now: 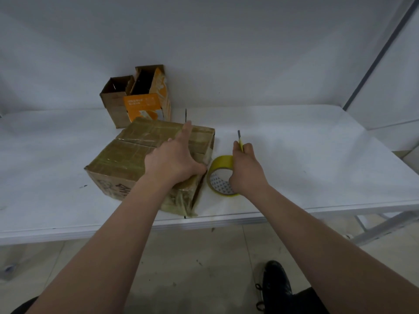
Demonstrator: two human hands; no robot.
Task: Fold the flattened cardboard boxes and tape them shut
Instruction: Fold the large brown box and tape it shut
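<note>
Now the left hand (172,162) presses flat on the taped box (123,158); the right hand (246,171) grips a knife (240,143).

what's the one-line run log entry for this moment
left hand: pressing on taped box | right hand: gripping knife by tape roll | step: likely cutting tape

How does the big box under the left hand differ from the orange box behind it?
The big box lies low and wide, its top closed and taped; the orange box stands tall and narrow, top open. The big box is brown, the orange box orange and white. Both are cardboard.
</note>
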